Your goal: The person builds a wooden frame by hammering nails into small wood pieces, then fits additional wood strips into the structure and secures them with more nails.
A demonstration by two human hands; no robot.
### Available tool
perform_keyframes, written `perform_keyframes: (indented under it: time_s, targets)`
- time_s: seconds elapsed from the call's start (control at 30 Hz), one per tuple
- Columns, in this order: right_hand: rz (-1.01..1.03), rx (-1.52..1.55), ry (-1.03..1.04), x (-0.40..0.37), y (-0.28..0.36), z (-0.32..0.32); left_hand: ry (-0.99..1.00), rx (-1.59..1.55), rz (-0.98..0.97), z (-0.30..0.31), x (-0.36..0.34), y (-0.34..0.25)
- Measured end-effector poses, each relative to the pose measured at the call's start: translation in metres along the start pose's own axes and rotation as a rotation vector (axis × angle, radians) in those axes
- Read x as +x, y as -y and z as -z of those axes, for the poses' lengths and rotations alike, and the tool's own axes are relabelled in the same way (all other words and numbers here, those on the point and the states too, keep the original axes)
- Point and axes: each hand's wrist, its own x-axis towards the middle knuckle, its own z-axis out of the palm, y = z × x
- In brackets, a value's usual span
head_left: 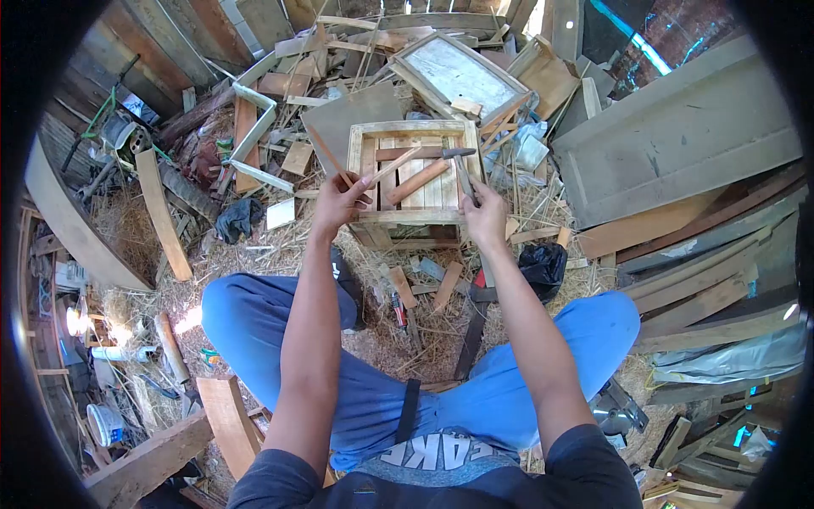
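Observation:
My left hand is closed at the left side of a small wooden frame box, pinching thin wooden strips. One strip points up and left, another slants over the slats. On the right side of the box, my right hand is closed round the greyish handle of a hammer, whose dark head lies over the slats. Between my hands a thick reddish-brown wooden piece rests diagonally on the box. Part of the left fingers' grip is hidden.
A framed panel leans on scrap wood behind the box. Large boards stand at the right. A curved plank is at the left. Straw, offcuts and a black plastic bag lie around my knees.

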Motion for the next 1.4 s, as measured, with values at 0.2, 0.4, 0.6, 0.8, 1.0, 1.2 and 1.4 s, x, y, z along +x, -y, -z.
perform_keyframes:
  time_s: [0.2, 0.4, 0.6, 0.8, 1.0, 1.2, 1.4]
  targets:
    - [0.018, 0.099, -0.051, 0.009, -0.003, -0.012, -0.007, -0.007, -0.021, 0.010, 0.010, 0.016]
    - [0.185, 0.036, -0.181, 0.014, -0.003, -0.017, -0.018, -0.054, -0.028, 0.009, 0.009, 0.013]
    - [0.332, -0.127, -0.158, 0.006, 0.011, 0.001, 0.000, -0.107, -0.036, 0.005, 0.008, 0.013]
    - [0.265, -0.083, -0.055, -0.007, 0.020, 0.007, -0.025, -0.108, -0.040, 0.004, 0.006, 0.015]
    - [0.361, -0.273, 0.086, 0.000, 0.028, -0.001, -0.068, -0.099, -0.014, 0.003, 0.003, 0.010]
    - [0.598, -0.542, 0.210, 0.030, 0.032, -0.045, -0.101, -0.089, 0.003, 0.012, 0.006, 0.010]
    - [0.591, -0.661, 0.416, 0.041, 0.046, -0.063, -0.093, -0.124, -0.038, 0.011, 0.010, 0.012]
